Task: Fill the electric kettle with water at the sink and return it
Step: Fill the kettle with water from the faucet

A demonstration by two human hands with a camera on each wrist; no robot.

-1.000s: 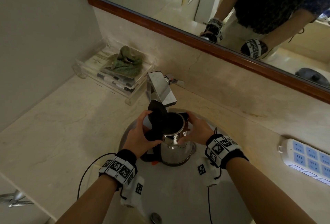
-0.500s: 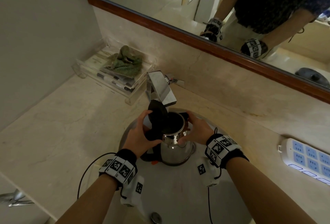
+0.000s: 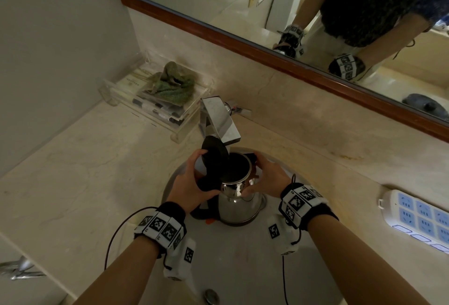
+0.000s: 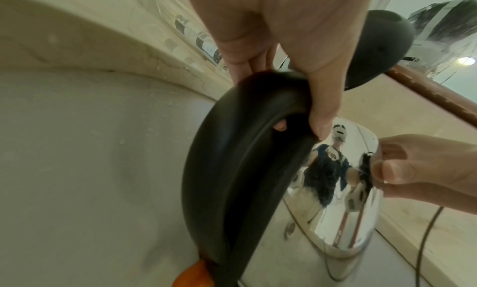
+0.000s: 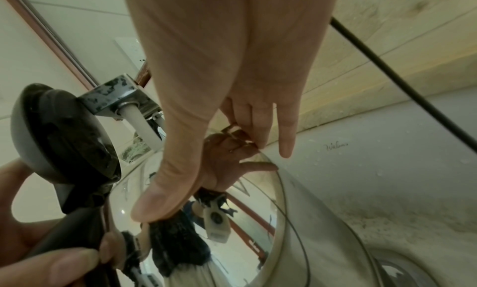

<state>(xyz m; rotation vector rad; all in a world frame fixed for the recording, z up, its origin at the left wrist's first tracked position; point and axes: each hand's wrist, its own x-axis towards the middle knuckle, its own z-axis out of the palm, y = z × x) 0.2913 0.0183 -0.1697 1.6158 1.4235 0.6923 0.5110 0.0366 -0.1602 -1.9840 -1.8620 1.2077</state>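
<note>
The steel kettle stands in the sink basin, its mouth under the faucet spout. Its black lid is tipped up and open. My left hand grips the black handle, fingers wrapped round its top. My right hand holds the shiny body just below the rim, thumb on the near side and fingers at the far side by the pouring lip. In the right wrist view a pale stream drops from the spout toward the kettle's mouth.
A clear tray with a green cloth sits left of the faucet. A white and blue power strip lies on the counter at right. The drain plug is near me. A wood-framed mirror runs along the back wall.
</note>
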